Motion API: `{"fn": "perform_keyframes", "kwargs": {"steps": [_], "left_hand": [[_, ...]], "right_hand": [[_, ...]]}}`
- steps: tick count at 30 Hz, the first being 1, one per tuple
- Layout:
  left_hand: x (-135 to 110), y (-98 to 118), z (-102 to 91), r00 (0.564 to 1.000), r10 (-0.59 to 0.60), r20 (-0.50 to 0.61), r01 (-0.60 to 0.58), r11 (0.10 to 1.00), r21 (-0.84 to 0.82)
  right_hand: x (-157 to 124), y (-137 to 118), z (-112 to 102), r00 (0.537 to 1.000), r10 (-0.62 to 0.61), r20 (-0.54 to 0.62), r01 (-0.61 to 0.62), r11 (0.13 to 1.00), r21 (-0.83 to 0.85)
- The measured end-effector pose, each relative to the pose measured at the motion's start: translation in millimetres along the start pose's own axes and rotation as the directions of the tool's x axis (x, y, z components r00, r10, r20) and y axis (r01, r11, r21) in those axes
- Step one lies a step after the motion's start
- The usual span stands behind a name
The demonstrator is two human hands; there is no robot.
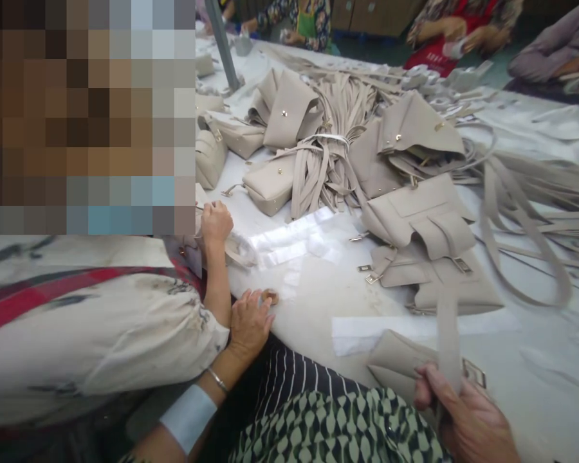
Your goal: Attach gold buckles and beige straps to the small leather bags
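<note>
Pinching a beige strap point(448, 334) between thumb and fingers of the right hand point(468, 408), at the near right over the table point(550, 411), with the free length pointing away toward the stacked bags point(422, 222). Blurred along that stretch, so impossible to tell whether touching the stack or only crossing in front. Just behind the grip, partly covered by strap and fingers, find a beige bag point(398, 357) lying on the table, and to the right of the strap a metal buckle point(474, 366); cannot tell from here to what fastened. At the near left, resting the left hand point(251, 325) with fingers loosely apart and slightly bent, pinching nothing visible, just beside a small brown roll point(270, 296) and close to the co-worker's forearm point(217, 276). To handle the strap well, hold flat between the finger pads, without twisting or creasing, and check both faces along the whole length for marks. Bring the left hand over to steady the near bag, clear of the co-worker's arm, rather than working one-handed. Lift the strap past the buckle instead of dragging across, to avoid scratching the soft surface. Watch also for snagging on the stack at the far right, with metal fittings showing along the left edge.
</note>
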State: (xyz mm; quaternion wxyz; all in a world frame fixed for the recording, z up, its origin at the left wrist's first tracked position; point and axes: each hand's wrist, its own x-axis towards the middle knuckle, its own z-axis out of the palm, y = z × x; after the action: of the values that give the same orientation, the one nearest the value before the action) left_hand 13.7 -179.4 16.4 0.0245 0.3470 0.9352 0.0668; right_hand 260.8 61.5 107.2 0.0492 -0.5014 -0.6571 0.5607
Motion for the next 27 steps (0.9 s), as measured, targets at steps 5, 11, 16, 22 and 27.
{"fn": "perform_keyframes", "kwargs": {"steps": [5, 11, 16, 22, 27], "left_hand": [[19.0, 9.8, 21.7, 0.999, -0.021, 0.041, 0.018, 0.998, 0.063], [25.2, 13.0, 42.8, 1.000, 0.019, 0.011, -0.020, 0.999, 0.040], [24.0, 0.8, 51.5, 0.995, 0.100, -0.024, -0.101, 0.994, -0.028], [14.8, -9.2, 45.0, 0.951, 0.146, -0.273, -0.180, 0.978, -0.105], [9.4, 1.2, 15.9, 0.942, 0.169, -0.291, -0.258, 0.918, -0.301]], "right_hand": [[-9.6, -22.1, 13.9, 0.986, 0.086, 0.140, -0.096, 0.993, 0.066], [-20.4, -21.9, 13.8, 0.991, 0.067, 0.120, -0.084, 0.987, 0.140], [-27.4, -20.1, 12.2, 0.993, 0.012, 0.121, -0.032, 0.986, 0.164], [-34.9, -24.0, 14.2, 0.992, -0.060, 0.110, 0.042, 0.987, 0.156], [-47.9, -20.8, 5.0, 0.998, -0.009, 0.069, -0.018, 0.927, 0.374]]}}
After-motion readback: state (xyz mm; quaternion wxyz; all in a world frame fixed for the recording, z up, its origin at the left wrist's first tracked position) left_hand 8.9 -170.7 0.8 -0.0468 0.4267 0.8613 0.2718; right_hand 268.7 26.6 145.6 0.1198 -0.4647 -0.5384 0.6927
